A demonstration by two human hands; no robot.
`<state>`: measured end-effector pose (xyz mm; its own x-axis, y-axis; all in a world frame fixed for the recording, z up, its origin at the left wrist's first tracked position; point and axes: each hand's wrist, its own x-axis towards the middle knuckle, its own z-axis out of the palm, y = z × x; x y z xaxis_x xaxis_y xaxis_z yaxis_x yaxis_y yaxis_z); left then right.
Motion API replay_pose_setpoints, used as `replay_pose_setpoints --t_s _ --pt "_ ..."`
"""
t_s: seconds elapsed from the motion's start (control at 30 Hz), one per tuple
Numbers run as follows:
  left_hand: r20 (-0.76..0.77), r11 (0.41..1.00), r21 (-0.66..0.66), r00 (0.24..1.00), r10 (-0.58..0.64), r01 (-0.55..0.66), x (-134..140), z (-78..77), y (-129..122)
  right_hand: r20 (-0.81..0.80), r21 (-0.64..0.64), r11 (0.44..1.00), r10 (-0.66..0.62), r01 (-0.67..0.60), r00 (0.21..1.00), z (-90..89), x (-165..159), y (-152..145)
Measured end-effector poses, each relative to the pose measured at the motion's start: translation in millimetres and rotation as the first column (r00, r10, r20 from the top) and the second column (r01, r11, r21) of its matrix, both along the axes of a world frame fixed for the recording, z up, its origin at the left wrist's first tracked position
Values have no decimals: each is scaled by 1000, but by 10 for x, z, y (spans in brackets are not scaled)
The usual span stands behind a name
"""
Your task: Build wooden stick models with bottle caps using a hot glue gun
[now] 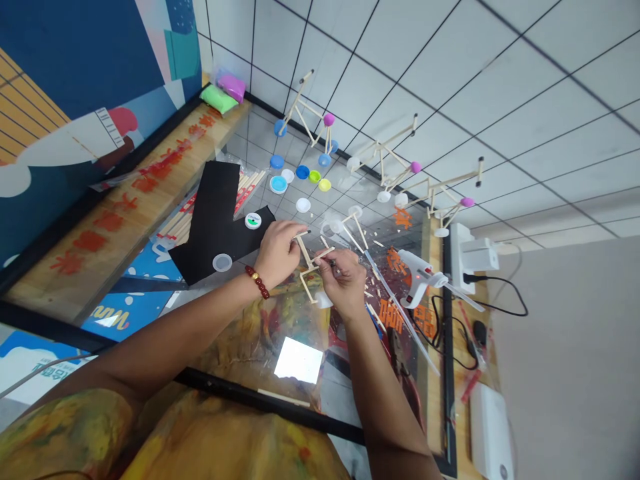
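Over the glass tabletop, my left hand (280, 253) is closed on a model bicycle frame (307, 259) built from thin wooden sticks, gripping it by its handlebar end. My right hand (345, 280) pinches the same frame near its sticks' joint, fingers partly hidden. A whitish bottle cap (324, 300) shows beside the right hand, at the frame's lower end. Just beyond, another piece of joined sticks (354, 230) stands among pale caps. Three similar models with cap wheels and purple balls stand along the back: one left (305, 113), one middle (383, 157), one right (440, 193).
A white glue gun (417, 277) rests at the right by a power strip (463, 257), its cable looping there. Pliers (400, 357) lie nearer. Black card (213, 207), a labelled round cap (253, 221), coloured caps (303, 172) and stick bundles (177, 223) lie left.
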<state>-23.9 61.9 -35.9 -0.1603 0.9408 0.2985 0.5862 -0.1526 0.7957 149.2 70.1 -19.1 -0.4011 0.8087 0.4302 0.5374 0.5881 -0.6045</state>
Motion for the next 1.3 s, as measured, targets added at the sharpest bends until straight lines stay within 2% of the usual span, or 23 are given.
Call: replay_pose_setpoints --t_s 0.47,0.8,1.03,1.3 --pt "-15 1000 9 1000 5 -5 -2 -4 -1 5 80 996 26 -26 1000 -35 17 15" --pt "-20 1000 12 1000 7 -6 -3 -1 6 15 61 998 18 -19 1000 -33 19 9" --pt "-79 994 -37 992 -102 99 -15 49 -17 6 40 999 8 -8 1000 -50 20 14" --pt "-185 990 -63 973 -135 125 6 47 -41 24 39 999 24 -25 999 -35 21 6"
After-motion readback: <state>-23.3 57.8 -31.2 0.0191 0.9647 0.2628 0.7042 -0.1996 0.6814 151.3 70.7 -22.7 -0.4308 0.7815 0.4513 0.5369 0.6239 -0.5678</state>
